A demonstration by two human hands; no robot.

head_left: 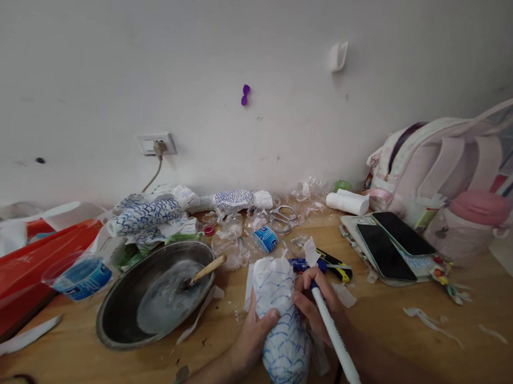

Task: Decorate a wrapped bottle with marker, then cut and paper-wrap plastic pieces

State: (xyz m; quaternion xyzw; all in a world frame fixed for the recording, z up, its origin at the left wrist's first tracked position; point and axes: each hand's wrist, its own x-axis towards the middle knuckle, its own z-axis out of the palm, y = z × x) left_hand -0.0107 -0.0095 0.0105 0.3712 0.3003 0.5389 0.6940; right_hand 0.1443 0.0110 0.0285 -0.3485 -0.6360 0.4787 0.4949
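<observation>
My left hand is wrapped round the side of a white paper-covered fish shape, its thumb lying on top. Rows of blue curved scale lines cover much of its surface, while the far end is paler. In my right hand is a white marker pen with a blue end at the fingers; its writing tip is hidden. The right fingers rest close to the right side of the fish shape. Just beyond them lie a yellow-and-black utility knife and a torn paper scrap.
A dark metal basin of cloudy liquid holds a wooden-handled brush. Similar scale-patterned shapes, scissors and cut plastic bottles lie behind. Two phones, a pink-lidded jar and a backpack stand right; a red bag left.
</observation>
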